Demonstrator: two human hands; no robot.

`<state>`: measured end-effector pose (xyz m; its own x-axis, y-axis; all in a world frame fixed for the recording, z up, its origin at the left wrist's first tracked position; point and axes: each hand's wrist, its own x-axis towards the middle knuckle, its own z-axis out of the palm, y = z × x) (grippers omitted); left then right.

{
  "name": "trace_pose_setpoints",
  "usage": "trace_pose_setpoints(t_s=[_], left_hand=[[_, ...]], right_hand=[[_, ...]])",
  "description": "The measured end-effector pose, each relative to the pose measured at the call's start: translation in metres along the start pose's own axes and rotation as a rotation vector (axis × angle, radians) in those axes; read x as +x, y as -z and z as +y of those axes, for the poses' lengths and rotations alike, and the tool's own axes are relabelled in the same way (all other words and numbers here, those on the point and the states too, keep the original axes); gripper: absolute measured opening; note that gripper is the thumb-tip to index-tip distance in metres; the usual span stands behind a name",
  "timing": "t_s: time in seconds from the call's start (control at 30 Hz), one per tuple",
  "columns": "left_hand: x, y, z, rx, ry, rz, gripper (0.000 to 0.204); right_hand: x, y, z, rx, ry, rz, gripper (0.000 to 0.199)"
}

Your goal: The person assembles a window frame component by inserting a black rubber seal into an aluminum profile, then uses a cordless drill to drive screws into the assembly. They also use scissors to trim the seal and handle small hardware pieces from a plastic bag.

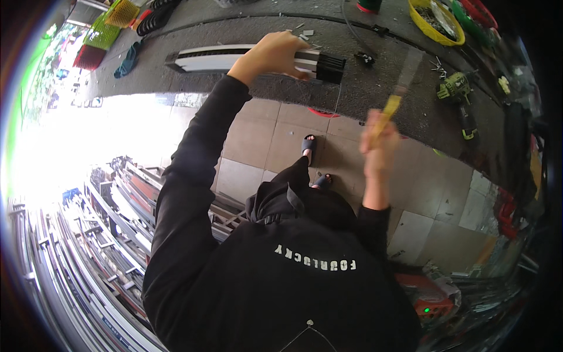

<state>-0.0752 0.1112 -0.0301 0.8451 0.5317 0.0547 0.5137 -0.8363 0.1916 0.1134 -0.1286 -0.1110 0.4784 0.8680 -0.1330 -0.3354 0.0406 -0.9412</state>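
On the dark workbench [234, 29] lies a short bundle of white and black metal profiles [206, 59], running left to right. My left hand [275, 54] grips it near its right end, fingers curled over the top and far side. To the right, past the bench's near edge, my right hand [380, 141] is closed round a yellow-handled tool [391, 106]. The tool points up over the bench; its grey upper part is smeared by motion, so its kind cannot be made out.
A green cordless drill [456, 88] lies at the bench's right, near scattered screws [438, 67]. Small offcuts [305, 35] lie behind the profiles. A yellow basket [437, 22] stands at the back right. Long metal bars [88, 264] are stacked at lower left; tiled floor [249, 132] lies below.
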Motion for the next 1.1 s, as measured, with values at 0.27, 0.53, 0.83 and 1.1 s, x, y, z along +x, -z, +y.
trace_pose_setpoints(t_s=[0.27, 0.53, 0.83, 1.1], left_hand=[[-0.027, -0.007, -0.008, -0.068, -0.027, 0.279, 0.063], [-0.030, -0.011, -0.006, -0.051, 0.075, 0.257, 0.066], [-0.031, -0.004, -0.006, 0.016, 0.076, 0.330, 0.060], [-0.030, 0.004, -0.006, -0.048, 0.071, 0.352, 0.056]], right_hand=[[0.078, 0.246, -0.072, -0.500, 0.721, 0.737, 0.030], [0.052, 0.103, -0.092, -0.126, 0.808, 0.595, 0.027], [0.013, 0.004, -0.004, 0.341, 0.212, 0.100, 0.025], [-0.001, -0.021, 0.007, 0.114, 0.093, -0.069, 0.022]])
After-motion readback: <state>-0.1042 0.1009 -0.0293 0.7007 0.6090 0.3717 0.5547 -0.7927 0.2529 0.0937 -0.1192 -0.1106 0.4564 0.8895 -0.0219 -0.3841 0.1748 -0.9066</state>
